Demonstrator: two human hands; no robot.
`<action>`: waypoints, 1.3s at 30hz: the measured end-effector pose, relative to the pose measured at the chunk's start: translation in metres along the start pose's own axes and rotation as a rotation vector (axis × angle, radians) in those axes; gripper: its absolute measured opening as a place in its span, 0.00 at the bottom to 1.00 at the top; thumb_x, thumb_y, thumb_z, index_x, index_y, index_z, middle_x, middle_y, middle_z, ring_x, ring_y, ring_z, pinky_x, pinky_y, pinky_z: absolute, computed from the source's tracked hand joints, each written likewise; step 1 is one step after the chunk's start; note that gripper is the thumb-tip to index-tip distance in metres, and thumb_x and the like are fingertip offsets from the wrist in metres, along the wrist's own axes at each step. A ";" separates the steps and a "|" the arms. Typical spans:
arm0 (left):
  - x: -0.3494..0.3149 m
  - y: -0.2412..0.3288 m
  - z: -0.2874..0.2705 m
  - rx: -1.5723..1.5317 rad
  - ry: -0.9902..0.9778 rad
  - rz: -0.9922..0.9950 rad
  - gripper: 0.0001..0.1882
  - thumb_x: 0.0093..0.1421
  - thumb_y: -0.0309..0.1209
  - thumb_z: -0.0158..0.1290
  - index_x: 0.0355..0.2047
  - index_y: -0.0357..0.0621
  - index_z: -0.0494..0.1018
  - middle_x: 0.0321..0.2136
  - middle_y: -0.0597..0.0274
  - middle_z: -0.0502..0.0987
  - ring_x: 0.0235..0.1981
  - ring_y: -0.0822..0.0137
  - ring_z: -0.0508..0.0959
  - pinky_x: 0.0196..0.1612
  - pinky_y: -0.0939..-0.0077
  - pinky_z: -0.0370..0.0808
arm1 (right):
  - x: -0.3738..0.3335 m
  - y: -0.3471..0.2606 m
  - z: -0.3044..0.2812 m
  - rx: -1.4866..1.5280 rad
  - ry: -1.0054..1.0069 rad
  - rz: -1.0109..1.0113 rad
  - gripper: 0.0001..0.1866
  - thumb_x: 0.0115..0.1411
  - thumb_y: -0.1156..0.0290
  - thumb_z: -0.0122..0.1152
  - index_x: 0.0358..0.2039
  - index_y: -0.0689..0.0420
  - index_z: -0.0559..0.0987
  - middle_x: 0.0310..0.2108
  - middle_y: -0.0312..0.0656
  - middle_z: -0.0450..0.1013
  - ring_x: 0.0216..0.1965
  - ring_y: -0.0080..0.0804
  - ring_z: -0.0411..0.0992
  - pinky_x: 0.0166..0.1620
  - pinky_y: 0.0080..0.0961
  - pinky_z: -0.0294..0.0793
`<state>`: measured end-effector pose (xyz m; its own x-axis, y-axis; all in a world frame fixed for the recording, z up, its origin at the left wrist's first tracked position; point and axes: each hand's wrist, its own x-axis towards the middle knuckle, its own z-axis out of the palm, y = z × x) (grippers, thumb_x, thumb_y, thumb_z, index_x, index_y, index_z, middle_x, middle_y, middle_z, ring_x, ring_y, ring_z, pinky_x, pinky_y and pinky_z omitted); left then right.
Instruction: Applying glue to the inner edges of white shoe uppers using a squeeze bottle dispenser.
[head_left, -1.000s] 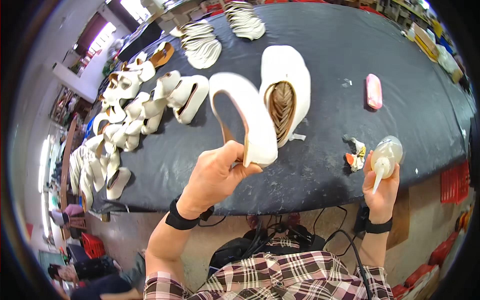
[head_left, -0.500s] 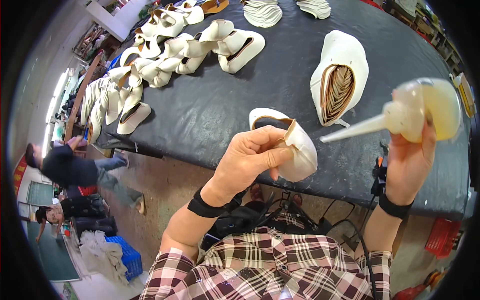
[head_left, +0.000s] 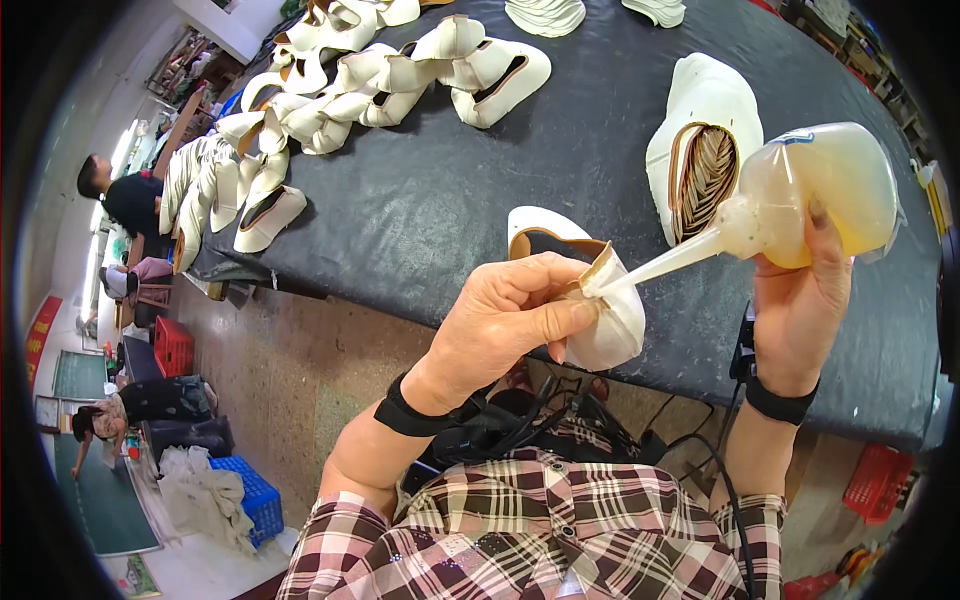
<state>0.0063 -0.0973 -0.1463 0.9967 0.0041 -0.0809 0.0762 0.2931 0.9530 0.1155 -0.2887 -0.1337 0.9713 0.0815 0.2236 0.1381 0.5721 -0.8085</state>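
Note:
Between the thumb and fingers of my left hand (head_left: 505,318) is a white shoe upper (head_left: 620,328) with a brown inner edge, held at the near edge of the table. My right hand (head_left: 800,315) is wrapped round a translucent squeeze bottle (head_left: 825,185) with yellowish liquid in its lower part. The bottle is tipped to the left. Its long tapered nozzle (head_left: 665,262) ends at the upper's raised edge, close by my left fingertips; whether liquid comes out cannot be seen. Beyond the bottle lies a nested stack of white uppers (head_left: 705,95), brown edges layered inside its opening.
A black-covered table (head_left: 420,220) spans the view. Many white uppers (head_left: 390,85) lie in overlapping rows at its far left, with white layered piles (head_left: 545,15) at the far edge. Cables (head_left: 700,450) hang near my waist. Two people are at the left, near a blue crate (head_left: 245,500).
The bottle has moved left and its nozzle has come down onto the upper's edge. My left hand keeps its grip on the upper. The walking person at the left has moved farther off.

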 end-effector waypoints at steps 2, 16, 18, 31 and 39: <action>0.001 -0.001 -0.001 -0.004 -0.006 -0.005 0.07 0.48 0.21 0.49 0.30 0.34 0.68 0.21 0.61 0.71 0.16 0.77 0.70 0.18 0.91 0.69 | 0.002 0.001 -0.002 -0.027 0.019 -0.010 0.20 0.49 0.68 0.53 0.42 0.59 0.63 0.38 0.41 0.65 0.41 0.31 0.65 0.38 0.29 0.71; 0.010 -0.002 -0.006 -0.013 -0.018 -0.054 0.08 0.47 0.21 0.49 0.30 0.34 0.68 0.21 0.61 0.71 0.16 0.77 0.70 0.18 0.90 0.68 | -0.006 0.012 -0.003 0.013 0.089 0.092 0.20 0.50 0.66 0.51 0.42 0.60 0.63 0.40 0.41 0.64 0.42 0.31 0.65 0.42 0.29 0.68; 0.009 -0.002 -0.007 -0.020 -0.028 -0.055 0.07 0.48 0.21 0.49 0.30 0.35 0.68 0.21 0.61 0.71 0.17 0.77 0.70 0.19 0.90 0.68 | -0.003 0.010 -0.008 0.009 0.086 0.089 0.20 0.50 0.66 0.51 0.43 0.59 0.63 0.40 0.41 0.64 0.42 0.31 0.65 0.42 0.30 0.68; 0.012 -0.007 -0.008 -0.008 -0.016 -0.047 0.06 0.48 0.21 0.49 0.29 0.35 0.69 0.21 0.61 0.71 0.17 0.77 0.70 0.19 0.90 0.69 | -0.008 0.015 -0.001 0.069 0.041 0.136 0.20 0.51 0.66 0.50 0.44 0.59 0.61 0.41 0.42 0.63 0.42 0.32 0.64 0.42 0.31 0.69; 0.020 -0.007 -0.007 -0.024 -0.031 -0.074 0.07 0.48 0.21 0.48 0.30 0.34 0.68 0.21 0.60 0.71 0.18 0.76 0.71 0.20 0.88 0.69 | 0.000 0.022 0.000 0.021 0.050 0.120 0.21 0.51 0.66 0.50 0.44 0.60 0.61 0.41 0.43 0.63 0.42 0.33 0.64 0.42 0.31 0.69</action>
<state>0.0259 -0.0924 -0.1564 0.9888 -0.0476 -0.1415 0.1493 0.3148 0.9373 0.1184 -0.2762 -0.1514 0.9891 0.1101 0.0983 0.0167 0.5779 -0.8159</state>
